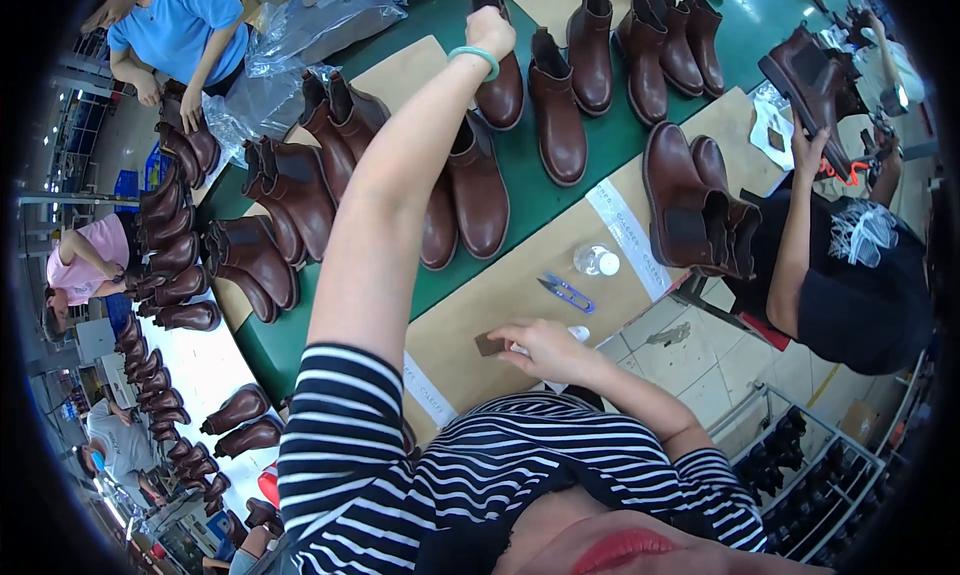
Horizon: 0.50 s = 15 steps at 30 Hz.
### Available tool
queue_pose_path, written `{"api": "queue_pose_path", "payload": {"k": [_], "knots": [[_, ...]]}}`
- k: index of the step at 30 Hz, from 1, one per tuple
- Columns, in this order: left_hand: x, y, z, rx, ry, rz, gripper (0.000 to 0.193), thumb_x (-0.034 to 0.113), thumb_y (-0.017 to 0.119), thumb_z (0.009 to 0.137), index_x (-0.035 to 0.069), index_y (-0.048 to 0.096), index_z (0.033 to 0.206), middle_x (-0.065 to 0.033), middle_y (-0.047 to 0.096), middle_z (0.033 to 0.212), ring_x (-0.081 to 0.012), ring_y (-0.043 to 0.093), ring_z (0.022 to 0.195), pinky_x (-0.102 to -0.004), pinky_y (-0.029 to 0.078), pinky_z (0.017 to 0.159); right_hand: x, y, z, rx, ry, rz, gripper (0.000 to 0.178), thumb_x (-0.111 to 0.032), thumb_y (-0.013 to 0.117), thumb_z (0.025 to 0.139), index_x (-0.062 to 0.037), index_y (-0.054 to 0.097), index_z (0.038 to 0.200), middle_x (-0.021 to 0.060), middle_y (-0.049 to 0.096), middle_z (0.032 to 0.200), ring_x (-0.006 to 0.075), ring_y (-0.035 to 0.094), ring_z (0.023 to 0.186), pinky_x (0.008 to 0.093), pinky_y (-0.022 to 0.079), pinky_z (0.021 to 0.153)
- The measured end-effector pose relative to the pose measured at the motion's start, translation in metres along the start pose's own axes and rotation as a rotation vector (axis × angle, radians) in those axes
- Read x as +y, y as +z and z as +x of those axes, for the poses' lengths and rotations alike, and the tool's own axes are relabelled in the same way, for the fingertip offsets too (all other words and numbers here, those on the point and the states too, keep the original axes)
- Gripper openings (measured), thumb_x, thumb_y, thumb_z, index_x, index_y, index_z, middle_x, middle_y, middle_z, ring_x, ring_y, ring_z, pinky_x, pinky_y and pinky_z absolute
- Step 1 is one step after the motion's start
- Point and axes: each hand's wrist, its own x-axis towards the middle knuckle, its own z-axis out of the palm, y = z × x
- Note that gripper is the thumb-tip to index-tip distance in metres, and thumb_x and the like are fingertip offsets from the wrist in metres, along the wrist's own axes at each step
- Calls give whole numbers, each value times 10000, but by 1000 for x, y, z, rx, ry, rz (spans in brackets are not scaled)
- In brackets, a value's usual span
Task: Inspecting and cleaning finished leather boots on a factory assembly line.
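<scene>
My left hand is stretched far across the green table, its fingers closed round the upper part of a brown ankle boot. More brown boots stand upright close on its right, and others stand nearer to me, beside my forearm. My right hand rests low over the tan paper near my body, curled round a slim white tube whose ends peep out. A small brown patch lies by its fingertips. Blue thread snips and a clear bottle with a white cap lie just beyond.
Boots in rows line the green table; a pair sits at its right edge. A person in black holds a boot at right. A person in blue handles boots at far left, near plastic sheeting. A metal rack stands lower right.
</scene>
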Motion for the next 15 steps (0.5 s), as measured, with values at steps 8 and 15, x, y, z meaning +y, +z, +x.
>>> {"api": "queue_pose_path", "payload": {"k": [8,15], "knots": [[3,64,-4,-147,-125,-27,187,90,562,807,-35,682,875,-198,691,841,-304,706,734,-405,590,614,17,-22,6,62,72,167,279,-118,668,817,-48,635,1085,117,645,861,295,635,789,370,499,700],[11,-27,-48,91,203,-225,515,213,692,782,-26,546,1215,-260,581,1204,-376,554,1133,-415,441,975,7,-37,31,77,49,328,290,-21,652,721,-33,649,1010,96,551,891,241,569,848,311,460,756]]}}
